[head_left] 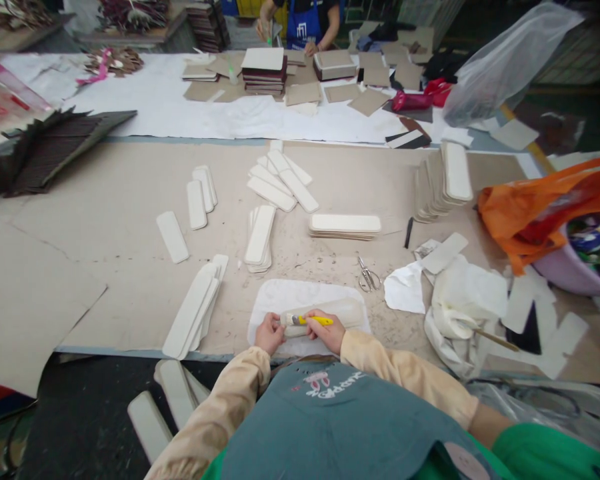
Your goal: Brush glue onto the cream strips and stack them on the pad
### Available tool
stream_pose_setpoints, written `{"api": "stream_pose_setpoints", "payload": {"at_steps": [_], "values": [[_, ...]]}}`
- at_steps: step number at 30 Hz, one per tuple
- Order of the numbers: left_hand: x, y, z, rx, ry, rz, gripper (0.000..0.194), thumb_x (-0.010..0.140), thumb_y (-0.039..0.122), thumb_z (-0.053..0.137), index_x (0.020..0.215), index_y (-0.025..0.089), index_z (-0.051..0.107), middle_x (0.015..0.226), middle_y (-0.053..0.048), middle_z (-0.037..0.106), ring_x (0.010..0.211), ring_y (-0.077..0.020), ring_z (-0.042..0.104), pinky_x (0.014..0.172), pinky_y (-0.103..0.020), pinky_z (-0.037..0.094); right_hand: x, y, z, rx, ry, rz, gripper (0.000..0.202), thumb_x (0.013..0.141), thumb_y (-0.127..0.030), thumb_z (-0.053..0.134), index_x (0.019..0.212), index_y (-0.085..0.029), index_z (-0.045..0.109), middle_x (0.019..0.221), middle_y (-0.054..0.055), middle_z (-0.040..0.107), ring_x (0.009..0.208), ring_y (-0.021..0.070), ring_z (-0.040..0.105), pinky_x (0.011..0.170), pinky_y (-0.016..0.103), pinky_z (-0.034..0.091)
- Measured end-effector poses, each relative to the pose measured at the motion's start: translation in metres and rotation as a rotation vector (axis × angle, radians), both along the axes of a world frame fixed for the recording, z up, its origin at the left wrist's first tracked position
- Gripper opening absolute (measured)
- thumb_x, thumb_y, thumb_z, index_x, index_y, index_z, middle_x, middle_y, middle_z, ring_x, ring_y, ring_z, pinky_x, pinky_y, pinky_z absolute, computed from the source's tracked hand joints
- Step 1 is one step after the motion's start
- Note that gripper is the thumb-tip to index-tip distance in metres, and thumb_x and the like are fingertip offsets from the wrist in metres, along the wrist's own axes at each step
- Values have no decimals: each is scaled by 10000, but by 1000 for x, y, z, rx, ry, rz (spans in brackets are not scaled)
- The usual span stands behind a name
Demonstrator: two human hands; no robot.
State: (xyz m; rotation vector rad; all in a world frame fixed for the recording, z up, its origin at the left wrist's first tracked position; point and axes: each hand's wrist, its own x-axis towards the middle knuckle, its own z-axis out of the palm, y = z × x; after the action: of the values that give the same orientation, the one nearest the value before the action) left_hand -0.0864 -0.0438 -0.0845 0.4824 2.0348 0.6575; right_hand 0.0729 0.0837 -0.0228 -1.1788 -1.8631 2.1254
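My right hand (329, 331) is closed around the yellow handle of a flat paintbrush (322, 321), whose bristles point left. The bristles lie against the left part of a long pale strip with rounded ends (347, 313). At the strip's left end my left hand (271, 333) pinches its edge, fingers close to the bristles. Strip and hands are over a white rounded sheet (280, 292) at the table's near edge. Small metal scissors (368, 275) rest just beyond the sheet's right corner.
Piles of cream strips (259, 235) are spread over the table (105, 233). A taller stack (443, 180) stands right. White cloth (465, 307), an orange bag (545, 200) and a purple basin (575, 263) crowd the right side. Across the table, a person in a blue apron (305, 27) works.
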Motion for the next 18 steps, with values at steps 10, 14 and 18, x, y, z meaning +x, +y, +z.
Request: {"api": "stream_pose_setpoints", "payload": {"at_steps": [10, 14, 18], "values": [[1, 1, 4, 52, 11, 22, 167, 828, 194, 582, 972, 202, 498, 547, 108, 554, 465, -97, 610, 523, -205, 474, 16, 14, 4, -13, -70, -99, 243, 837, -411, 490, 880, -194, 591, 588, -34, 608, 484, 100, 553, 526, 216, 457], [1, 1, 4, 62, 23, 27, 158, 814, 206, 576, 918, 234, 461, 530, 121, 534, 449, -99, 618, 494, -189, 450, 4, 4, 4, -72, -25, -55, 244, 836, -411, 496, 906, -199, 596, 625, -29, 630, 504, 101, 573, 539, 220, 480], [0, 1, 3, 61, 31, 14, 167, 808, 198, 571, 913, 237, 446, 531, 120, 539, 437, -101, 615, 488, -188, 446, -6, -2, -6, -107, -36, -65, 221, 830, -383, 495, 900, -199, 596, 599, -35, 617, 491, 100, 571, 526, 217, 479]]}}
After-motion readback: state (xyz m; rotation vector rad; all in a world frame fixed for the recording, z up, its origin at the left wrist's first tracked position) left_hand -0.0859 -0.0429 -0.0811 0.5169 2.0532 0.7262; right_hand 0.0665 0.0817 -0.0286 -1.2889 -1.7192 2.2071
